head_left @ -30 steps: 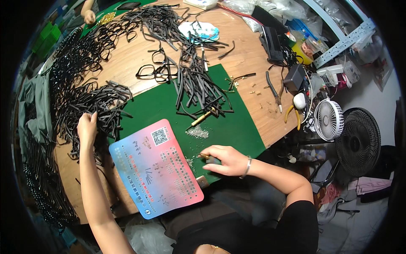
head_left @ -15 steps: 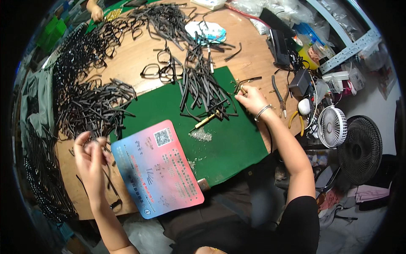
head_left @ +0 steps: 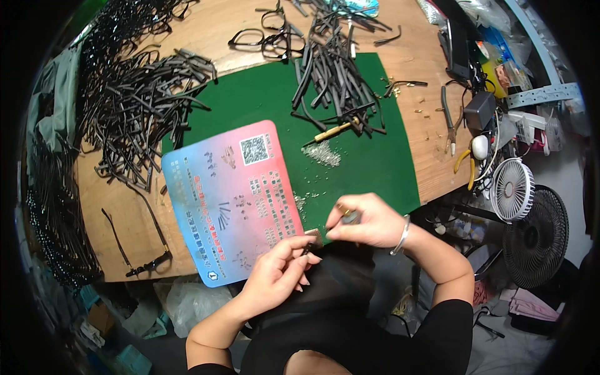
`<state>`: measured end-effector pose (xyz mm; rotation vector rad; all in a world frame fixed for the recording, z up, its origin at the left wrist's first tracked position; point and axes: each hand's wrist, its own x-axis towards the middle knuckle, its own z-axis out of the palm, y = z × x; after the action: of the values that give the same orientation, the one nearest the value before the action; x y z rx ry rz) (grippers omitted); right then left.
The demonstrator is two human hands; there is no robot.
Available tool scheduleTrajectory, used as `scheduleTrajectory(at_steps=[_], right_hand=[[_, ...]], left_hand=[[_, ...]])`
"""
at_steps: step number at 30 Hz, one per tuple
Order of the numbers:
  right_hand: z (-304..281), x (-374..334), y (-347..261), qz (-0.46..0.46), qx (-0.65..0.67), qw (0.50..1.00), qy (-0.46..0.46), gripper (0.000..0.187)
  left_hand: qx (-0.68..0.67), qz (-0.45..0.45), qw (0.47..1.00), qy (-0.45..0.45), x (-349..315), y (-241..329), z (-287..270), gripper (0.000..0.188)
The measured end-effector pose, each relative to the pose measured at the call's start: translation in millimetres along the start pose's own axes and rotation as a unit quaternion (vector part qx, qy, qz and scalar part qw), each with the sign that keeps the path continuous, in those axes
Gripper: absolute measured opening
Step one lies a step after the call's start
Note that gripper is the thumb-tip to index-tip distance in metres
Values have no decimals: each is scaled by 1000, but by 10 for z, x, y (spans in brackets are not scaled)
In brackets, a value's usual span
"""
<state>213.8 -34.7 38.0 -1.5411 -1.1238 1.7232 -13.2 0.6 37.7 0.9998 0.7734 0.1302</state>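
- left hand (head_left: 278, 275) pinches one thin dark temple piece (head_left: 307, 249) at the table's near edge
- right hand (head_left: 362, 220) fingers closed on one small screwdriver (head_left: 349, 216)
- one pink-blue card (head_left: 232, 199), one green mat (head_left: 369, 169), two fans — white fan (head_left: 511, 189) and black fan (head_left: 542, 236)

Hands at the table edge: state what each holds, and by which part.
Left hand pinches a thin dark piece by its lower end. Right hand grips a small tool; where, unclear.

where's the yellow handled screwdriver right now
In the head view the screwdriver lies on the green mat, upper middle, beside the pile of black strips.
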Motion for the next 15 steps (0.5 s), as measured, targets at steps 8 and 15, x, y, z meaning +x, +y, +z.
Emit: scheduleTrajectory(at_steps=[8, 15], right_hand=[[153, 51, -96, -75, -31, 997, -10, 15], [243, 59, -117, -120, -97, 988, 2, 17]], left_hand=[[-88, -12, 996, -21, -14, -99, 49, 27], [-88, 9, 996, 1, -48, -62, 78, 28]])
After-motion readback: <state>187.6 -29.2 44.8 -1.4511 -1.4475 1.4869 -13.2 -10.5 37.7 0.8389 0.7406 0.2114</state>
